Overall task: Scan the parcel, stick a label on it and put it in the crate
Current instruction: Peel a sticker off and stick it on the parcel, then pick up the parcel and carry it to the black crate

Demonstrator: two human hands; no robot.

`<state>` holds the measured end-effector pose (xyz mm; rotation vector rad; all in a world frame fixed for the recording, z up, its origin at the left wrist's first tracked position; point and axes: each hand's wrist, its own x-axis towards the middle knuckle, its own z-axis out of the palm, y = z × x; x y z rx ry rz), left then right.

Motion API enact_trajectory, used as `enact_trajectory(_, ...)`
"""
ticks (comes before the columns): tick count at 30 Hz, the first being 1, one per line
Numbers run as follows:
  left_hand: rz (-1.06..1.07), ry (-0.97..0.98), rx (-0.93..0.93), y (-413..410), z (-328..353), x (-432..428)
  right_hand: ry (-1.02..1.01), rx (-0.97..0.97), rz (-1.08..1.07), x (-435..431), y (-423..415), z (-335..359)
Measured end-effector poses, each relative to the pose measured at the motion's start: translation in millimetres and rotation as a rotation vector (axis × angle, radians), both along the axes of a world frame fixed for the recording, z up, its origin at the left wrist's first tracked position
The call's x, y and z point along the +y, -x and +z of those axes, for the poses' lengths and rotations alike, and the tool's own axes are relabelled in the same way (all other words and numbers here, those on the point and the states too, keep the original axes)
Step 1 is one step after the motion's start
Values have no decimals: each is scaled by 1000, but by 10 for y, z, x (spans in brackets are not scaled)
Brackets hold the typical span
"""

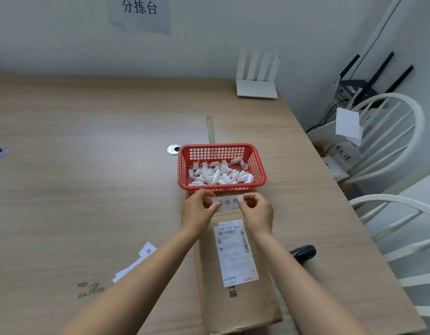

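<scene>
From my head camera, I am holding a small white label (229, 203) between my two hands, just above the far end of the parcel (235, 274). My left hand (199, 211) is pinching the label's left end, fingers curled and closed on it with the thumb underneath. My right hand (256, 210) is pinching the right end the same way, fingertips pressed together on the paper. The label is carrying printed black characters, partly hidden by my fingers.

The parcel is lying flat on the bench (88, 165), a long brown cardboard package running from just under my hands back toward me, between my forearms. A white shipping slip (235, 252) with barcodes is sticking to its top face.

Just beyond my hands a red basket (221, 166) is sitting on the bench, holding a heap of curled white paper strips (218, 174). A ruler (210, 129) is lying behind it, partly hidden by the basket wall. A black scanner (303, 253) is resting on the bench just beside the parcel on my right. More white labels (136, 261) are lying on the bench to my left. A white router (256, 77) is standing at the far edge against the wall, and white chairs (402, 146) are standing off the bench's right side.
</scene>
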<state>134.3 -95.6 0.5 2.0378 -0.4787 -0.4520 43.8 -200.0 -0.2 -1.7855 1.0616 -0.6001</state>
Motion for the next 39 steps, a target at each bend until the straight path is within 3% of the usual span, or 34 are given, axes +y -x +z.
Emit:
enact_trajectory(6, 58, -202, -86, 103, -202, -3, 87, 188, 45, 40, -7, -234)
enact_trajectory(15, 74, -304, -135, 152, -279, 10, 380, 370, 84, 44, 12, -357)
enact_trajectory(21, 142, -274, -47, 125, -334, 149, 303, 382, 46, -42, 173, -383)
enact_trajectory(26, 129, -189, 8, 250, -369, 404, 124, 335, 198, 3, 489, -367)
enact_trajectory(29, 11, -91, 38, 464, -342, 615, -88, 358, 362, 122, 826, -299)
enact_trajectory(31, -77, -47, 69, 622, -325, 745, -102, 423, 443, 247, 1039, -281)
enact_trajectory(35, -309, -120, 135, 844, -412, 933, -79, 419, 412, 512, 1247, -248)
enact_trajectory(39, -391, -129, 150, 808, -458, 1057, -70, 456, 351, 734, 1210, -200)
